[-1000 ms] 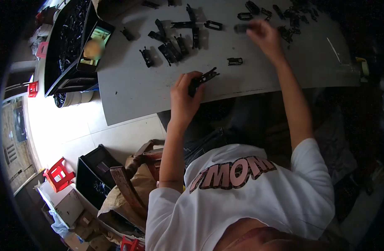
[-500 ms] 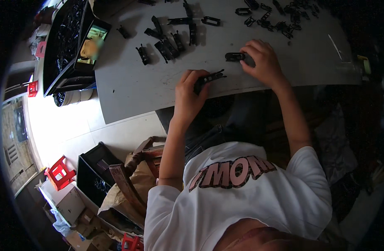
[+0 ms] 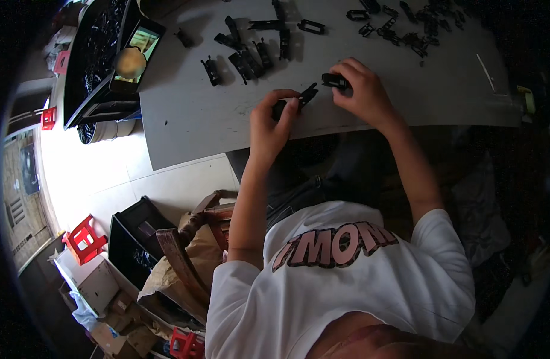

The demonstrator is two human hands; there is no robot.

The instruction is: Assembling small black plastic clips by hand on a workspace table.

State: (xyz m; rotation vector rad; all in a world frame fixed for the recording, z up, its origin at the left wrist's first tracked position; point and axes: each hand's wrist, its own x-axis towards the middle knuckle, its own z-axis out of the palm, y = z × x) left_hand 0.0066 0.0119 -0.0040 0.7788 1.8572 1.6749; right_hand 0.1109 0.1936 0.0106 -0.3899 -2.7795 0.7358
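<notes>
Left hand [image 3: 272, 125] is gripping a slim black part [image 3: 309, 94], and the right hand [image 3: 363, 99] is pinching a stubbier black piece [image 3: 333, 81]. The two ends are facing each other, pretty close but not touching. Both are sitting over the grey table [image 3: 197, 128] near its front edge, can't tell if they're resting on it. More black parts [image 3: 251, 63] are lying further back, and a phone [image 3: 144, 43] is glowing off to the left.

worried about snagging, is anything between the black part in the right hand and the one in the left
Nothing visible: only grey tabletop shows between the left black part, in the left hand, and the right black part, in the right hand. The loose black parts lie farther off.
</notes>
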